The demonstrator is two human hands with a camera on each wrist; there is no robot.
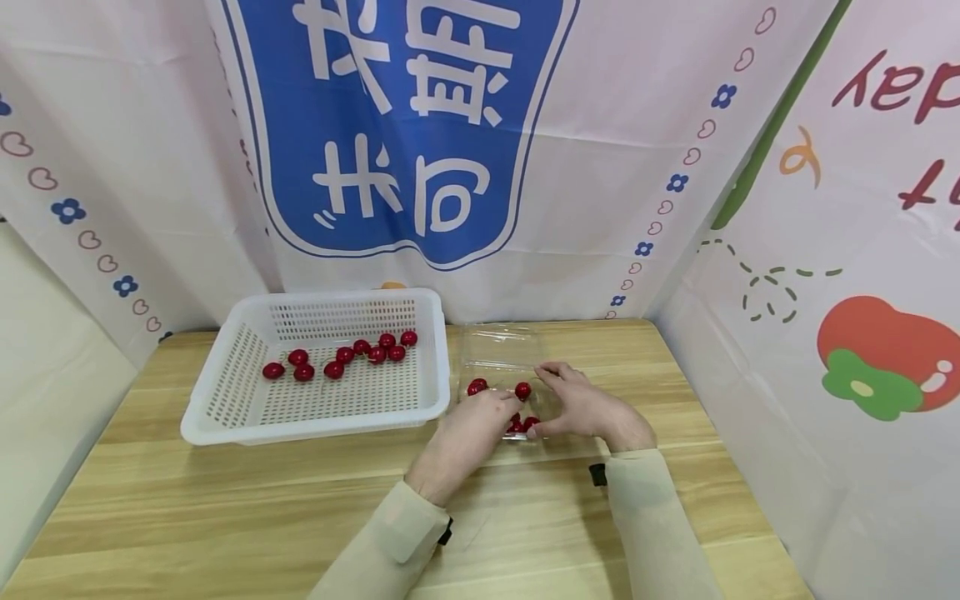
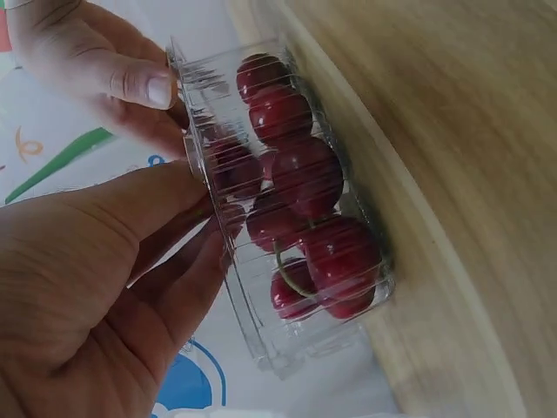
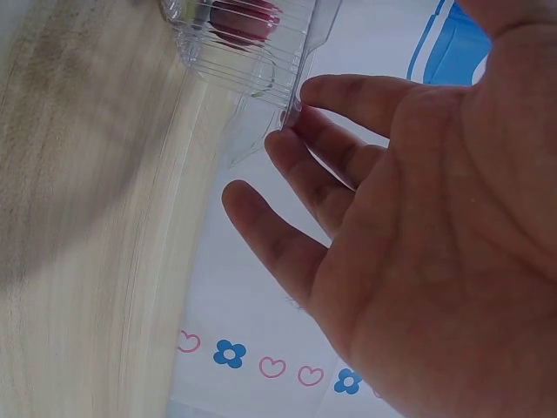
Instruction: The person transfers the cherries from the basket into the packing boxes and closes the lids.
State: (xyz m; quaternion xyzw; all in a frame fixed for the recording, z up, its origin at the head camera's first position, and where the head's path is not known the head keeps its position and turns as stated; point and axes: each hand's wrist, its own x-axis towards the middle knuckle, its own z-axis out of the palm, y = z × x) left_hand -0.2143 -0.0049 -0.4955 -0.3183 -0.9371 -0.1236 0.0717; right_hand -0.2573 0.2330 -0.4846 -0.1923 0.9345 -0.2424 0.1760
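A clear plastic clamshell box (image 2: 252, 318) stands on the table, its lid (image 1: 501, 346) laid back toward the wall. Red cherries (image 2: 305, 178), one with a green stem showing, are piled in its base. My left hand (image 1: 476, 429) reaches over the rim from the left, thumb and fingers bent down into the box. Its fingertips are hidden there, so I cannot tell whether they pinch a cherry. At the box's right side is my right hand (image 1: 581, 408), its fingers (image 3: 348, 96) loosely extended with tips at the rim and its thumb at the near corner.
A white perforated plastic basket (image 1: 315, 425) stands left of the box with several cherries (image 1: 345, 355) on its floor. The wooden table (image 1: 300, 517) meets a printed cloth (image 1: 600, 150) behind and on the right.
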